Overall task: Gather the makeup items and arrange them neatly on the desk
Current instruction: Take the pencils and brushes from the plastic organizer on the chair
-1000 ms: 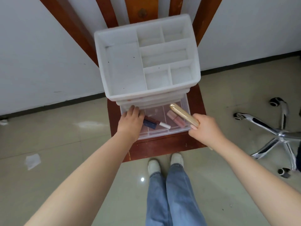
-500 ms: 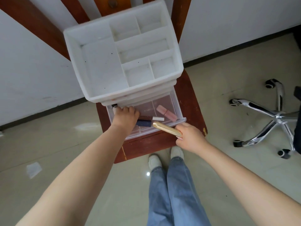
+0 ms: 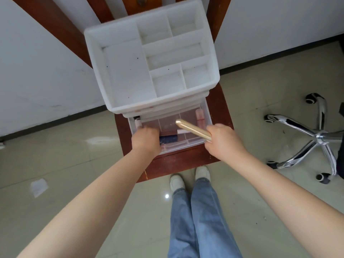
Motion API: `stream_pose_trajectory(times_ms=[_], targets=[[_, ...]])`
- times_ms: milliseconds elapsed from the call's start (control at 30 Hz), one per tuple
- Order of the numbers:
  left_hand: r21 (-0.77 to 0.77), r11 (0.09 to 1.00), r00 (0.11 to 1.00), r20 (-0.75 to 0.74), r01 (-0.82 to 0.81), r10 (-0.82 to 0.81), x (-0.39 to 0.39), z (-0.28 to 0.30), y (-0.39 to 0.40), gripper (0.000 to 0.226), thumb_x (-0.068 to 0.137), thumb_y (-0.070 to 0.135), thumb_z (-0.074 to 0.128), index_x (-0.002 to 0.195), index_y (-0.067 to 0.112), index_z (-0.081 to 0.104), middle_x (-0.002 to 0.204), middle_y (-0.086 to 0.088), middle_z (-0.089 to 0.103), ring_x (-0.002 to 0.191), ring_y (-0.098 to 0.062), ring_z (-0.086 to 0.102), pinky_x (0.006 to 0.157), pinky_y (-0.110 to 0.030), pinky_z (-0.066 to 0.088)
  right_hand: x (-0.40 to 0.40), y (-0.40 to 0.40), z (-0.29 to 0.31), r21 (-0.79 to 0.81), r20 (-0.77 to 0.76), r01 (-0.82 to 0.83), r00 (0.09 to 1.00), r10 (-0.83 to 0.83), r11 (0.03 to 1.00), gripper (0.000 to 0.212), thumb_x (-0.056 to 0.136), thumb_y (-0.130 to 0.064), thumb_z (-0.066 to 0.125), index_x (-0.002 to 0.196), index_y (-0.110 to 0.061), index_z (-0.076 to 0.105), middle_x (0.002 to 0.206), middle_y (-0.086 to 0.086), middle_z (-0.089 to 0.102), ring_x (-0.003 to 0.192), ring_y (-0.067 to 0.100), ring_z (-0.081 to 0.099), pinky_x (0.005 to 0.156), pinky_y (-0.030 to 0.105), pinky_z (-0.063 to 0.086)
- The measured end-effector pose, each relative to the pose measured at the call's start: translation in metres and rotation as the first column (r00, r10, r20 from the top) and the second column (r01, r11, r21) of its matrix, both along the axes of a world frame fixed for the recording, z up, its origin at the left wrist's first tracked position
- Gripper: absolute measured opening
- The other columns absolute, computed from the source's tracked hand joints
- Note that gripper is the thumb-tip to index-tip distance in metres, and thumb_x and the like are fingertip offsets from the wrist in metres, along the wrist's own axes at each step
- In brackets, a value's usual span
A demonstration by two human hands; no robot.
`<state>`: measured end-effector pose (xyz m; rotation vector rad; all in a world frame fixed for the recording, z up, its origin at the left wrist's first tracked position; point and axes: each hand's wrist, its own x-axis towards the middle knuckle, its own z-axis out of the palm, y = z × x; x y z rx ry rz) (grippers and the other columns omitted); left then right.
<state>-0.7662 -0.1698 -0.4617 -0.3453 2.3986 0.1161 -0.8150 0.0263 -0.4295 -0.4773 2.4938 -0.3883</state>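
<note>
While the right hand [image 3: 224, 141] kept its grip curled around the near end of a slim gold tube [image 3: 193, 129], that tube angled up and to the left over the open clear drawer [image 3: 205, 116] at the bottom of the white organizer [image 3: 119, 75]. Down in the drawer, a dark navy tube [image 3: 168, 139] with a white tip lay across the front compartments, a pink tube [image 3: 200, 116] sat in the back right compartment, and another pale tube with a black-and-white label [image 3: 138, 122] sat at the back left corner. The left hand [image 3: 146, 140] was inside the drawer's left side with its fingers curled down, right against the navy tube (couldn't really tell if that grip was actually pinching anything, the knuckles hid it). The organizer's top tray had several divided compartments. The whole unit stood on a reddish-brown wooden surface [image 3: 186, 162] against a white wall. Below that, jeans and white shoes [image 3: 189, 179] stood on a glossy tiled floor, a chrome office chair base [image 3: 316, 138] off to the right and a scrap of paper [image 3: 39, 187] on the left.
</note>
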Motion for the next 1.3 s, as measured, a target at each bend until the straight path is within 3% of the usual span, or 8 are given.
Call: stream_pose_trajectory(times_ms=[100, 267, 433, 567, 700, 867, 1133, 1300], targets=[[-0.084, 0.995, 0.999, 0.011, -0.044, 0.045, 0.002, 0.002, 0.005, 0.045, 0.084, 0.023, 0.058, 0.125, 0.006, 0.046, 0.133, -0.023, 0.033, 0.119, -0.038, 0.035, 0.078, -0.037, 0.047, -0.017, -0.028, 0.004, 0.148, 0.038, -0.006, 0.999, 0.000, 0.989, 0.027, 0.081, -0.005, 0.053, 0.108, -0.010, 0.055, 0.090, 0.011, 0.054, 0.077, 0.031, 0.051, 0.058, 0.031, 0.035], [-0.078, 0.995, 0.997, -0.050, -0.058, 0.054, -0.003, -0.008, 0.016, 0.048, 0.084, 0.010, 0.056, 0.130, 0.009, 0.040, 0.139, -0.020, 0.023, 0.129, -0.049, 0.020, 0.095, -0.047, 0.041, -0.029, -0.063, -0.007, 0.325, 0.141, -0.042, 0.990, -0.004, 0.945, 0.038, 0.082, 0.004, 0.052, 0.119, -0.004, 0.052, 0.121, 0.012, 0.050, 0.108, 0.031, 0.054, 0.066, 0.031, 0.041], [0.110, 0.994, 0.978, -0.207, 0.024, -0.001, 0.005, -0.016, -0.004, 0.031, 0.084, 0.006, 0.058, 0.114, 0.005, 0.052, 0.134, -0.016, 0.031, 0.114, -0.037, 0.037, 0.079, -0.043, 0.048, -0.028, -0.064, -0.016, 0.343, 0.063, -0.094, 0.995, 0.077, 0.935, 0.034, 0.084, 0.005, 0.047, 0.116, -0.003, 0.054, 0.113, 0.015, 0.057, 0.102, 0.031, 0.057, 0.065, 0.032, 0.041], [0.042, 0.992, 0.973, -0.204, 0.123, -0.112, 0.006, -0.016, -0.007, 0.033, 0.086, 0.012, 0.055, 0.119, 0.007, 0.050, 0.137, -0.011, 0.036, 0.113, -0.034, 0.042, 0.075, -0.040, 0.045, -0.021, -0.066, -0.018, 0.323, 0.000, -0.179, 0.982, 0.189, 0.929, 0.035, 0.085, 0.007, 0.046, 0.118, -0.003, 0.052, 0.113, 0.016, 0.057, 0.101, 0.031, 0.057, 0.065, 0.031, 0.039], [-0.052, 0.971, 0.952, -0.193, 0.232, -0.238, 0.000, -0.016, -0.013, 0.032, 0.087, 0.008, 0.047, 0.119, 0.007, 0.048, 0.122, -0.011, 0.052, 0.112, -0.032, 0.044, 0.083, -0.038, 0.041, -0.025, -0.066, -0.023, 0.307, -0.014, -0.091, 0.995, 0.100, 0.947, 0.038, 0.088, 0.005, 0.043, 0.125, -0.003, 0.045, 0.120, 0.020, 0.048, 0.105, 0.034, 0.054, 0.071, 0.033, 0.043], [-0.028, 0.923, 0.871, -0.321, 0.383, -0.371, -0.004, -0.010, -0.024, 0.031, 0.077, 0.008, 0.062, 0.108, 0.005, 0.057, 0.105, -0.012, 0.062, 0.102, -0.032, 0.052, 0.085, -0.039, 0.040, -0.028, -0.072, -0.027, 0.320, 0.013, -0.098, 0.995, 0.099, 0.942, 0.031, 0.085, 0.005, 0.044, 0.111, -0.005, 0.057, 0.113, 0.014, 0.060, 0.105, 0.031, 0.057, 0.068, 0.030, 0.038], [0.265, 0.934, 0.926, -0.352, 0.238, -0.137, 0.020, 0.018, -0.032, 0.029, 0.077, 0.002, 0.062, 0.103, -0.004, 0.052, 0.102, -0.025, 0.052, 0.080, -0.040, 0.054, 0.064, -0.046, 0.047, -0.028, -0.063, -0.035, 0.216, -0.022, -0.120, 0.992, 0.127, 0.969, 0.034, 0.083, 0.007, 0.044, 0.115, -0.002, 0.051, 0.111, 0.020, 0.059, 0.101, 0.036, 0.058, 0.067, 0.034, 0.039], [0.358, 0.934, 0.910, -0.384, -0.008, 0.155, 0.051, 0.022, -0.031, 0.026, 0.079, 0.001, 0.062, 0.097, 0.000, 0.044, 0.099, -0.019, 0.046, 0.070, -0.025, 0.042, 0.060, -0.033, 0.032, -0.022, -0.064, -0.034, 0.192, 0.029, -0.169, 0.986, 0.167, 0.967, 0.039, 0.082, 0.006, 0.045, 0.119, -0.007, 0.051, 0.113, 0.019, 0.059, 0.104, 0.035, 0.057, 0.077, 0.035, 0.046]])
